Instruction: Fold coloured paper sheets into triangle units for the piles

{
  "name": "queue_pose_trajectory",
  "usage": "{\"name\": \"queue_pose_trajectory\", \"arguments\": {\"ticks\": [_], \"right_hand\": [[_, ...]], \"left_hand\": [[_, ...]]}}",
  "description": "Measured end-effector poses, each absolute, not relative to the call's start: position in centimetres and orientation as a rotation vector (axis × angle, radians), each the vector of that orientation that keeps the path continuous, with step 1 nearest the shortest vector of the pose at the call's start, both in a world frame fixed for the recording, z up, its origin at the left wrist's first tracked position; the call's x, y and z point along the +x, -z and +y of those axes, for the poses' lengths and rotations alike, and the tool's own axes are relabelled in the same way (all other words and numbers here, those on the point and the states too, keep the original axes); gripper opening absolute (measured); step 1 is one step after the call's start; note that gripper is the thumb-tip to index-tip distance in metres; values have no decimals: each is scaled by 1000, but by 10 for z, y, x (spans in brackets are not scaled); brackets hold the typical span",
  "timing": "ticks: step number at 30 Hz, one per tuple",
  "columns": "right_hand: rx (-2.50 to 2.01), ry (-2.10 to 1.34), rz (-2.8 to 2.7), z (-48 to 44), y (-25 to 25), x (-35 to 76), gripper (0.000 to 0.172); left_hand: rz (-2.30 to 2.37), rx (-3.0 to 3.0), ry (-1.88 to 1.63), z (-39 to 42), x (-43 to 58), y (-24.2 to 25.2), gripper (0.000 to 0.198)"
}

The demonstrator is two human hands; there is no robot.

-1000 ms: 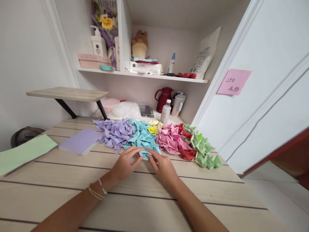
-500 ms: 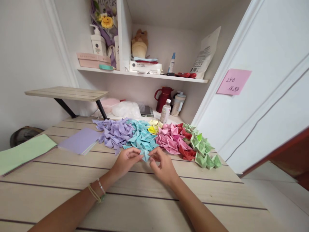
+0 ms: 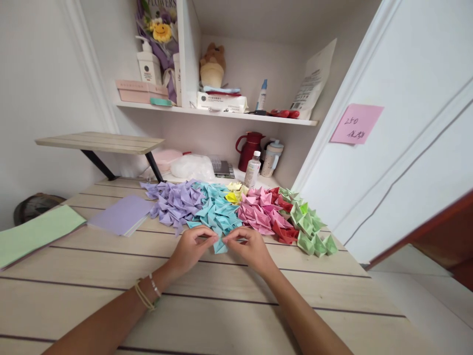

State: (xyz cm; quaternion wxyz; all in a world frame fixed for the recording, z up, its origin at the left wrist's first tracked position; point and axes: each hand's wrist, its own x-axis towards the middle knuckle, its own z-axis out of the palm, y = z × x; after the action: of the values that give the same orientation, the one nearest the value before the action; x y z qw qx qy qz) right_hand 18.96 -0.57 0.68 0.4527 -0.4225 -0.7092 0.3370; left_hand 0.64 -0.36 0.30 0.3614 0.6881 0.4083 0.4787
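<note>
Between my fingertips is a small piece of folded light-blue paper [image 3: 220, 246], its lower part pointing toward me. My left hand [image 3: 191, 248] pinches its left side between thumb and fingers. From the right, my right hand [image 3: 250, 248] pinches the other side in the same way. Just behind the hands lies a heap of blue paper boats [image 3: 214, 207]. Purple paper boats [image 3: 175, 203] are piled to its left, and pink paper boats [image 3: 256, 212] to its right. The fingertips hide part of the held paper.
Red paper boats [image 3: 284, 231] and green paper boats [image 3: 310, 224] lie farther right. Purple paper sheets [image 3: 121, 215] and green paper sheets [image 3: 37, 234] rest at left. Behind the heaps stand a plastic bottle [image 3: 253, 170] and a red jug [image 3: 250, 152]. A small raised shelf [image 3: 99, 141] stands back left.
The fingertips have come closer together on the blue paper. The paper sits slightly lower and shows more of its lower part. The camera view has shifted slightly.
</note>
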Motion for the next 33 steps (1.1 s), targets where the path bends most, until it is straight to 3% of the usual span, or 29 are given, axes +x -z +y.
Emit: {"name": "queue_pose_trajectory", "arguments": {"ticks": [7, 11, 16, 22, 26, 33], "right_hand": [[-1014, -1026, -1681, -11, -3, 180, 17], [-1024, -947, -1668, -9, -1, 180, 17], [-1009, -825, -1826, -6, -6, 189, 15], [-964, -884, -1845, -9, -9, 186, 19], [-961, -1100, -1631, -5, -2, 184, 34], [-943, -1138, -1464, -4, 2, 180, 26]], "left_hand": [[995, 1302, -1270, -5, 10, 2, 19], [939, 1284, -1221, -2, 9, 1, 22], [790, 1487, -987, 2, 2, 0, 52], [1001, 1552, -1067, 0, 2, 3, 24], [973, 1449, -1105, 1, 3, 4, 22], [930, 1281, -1156, 2, 6, 1, 27]]}}
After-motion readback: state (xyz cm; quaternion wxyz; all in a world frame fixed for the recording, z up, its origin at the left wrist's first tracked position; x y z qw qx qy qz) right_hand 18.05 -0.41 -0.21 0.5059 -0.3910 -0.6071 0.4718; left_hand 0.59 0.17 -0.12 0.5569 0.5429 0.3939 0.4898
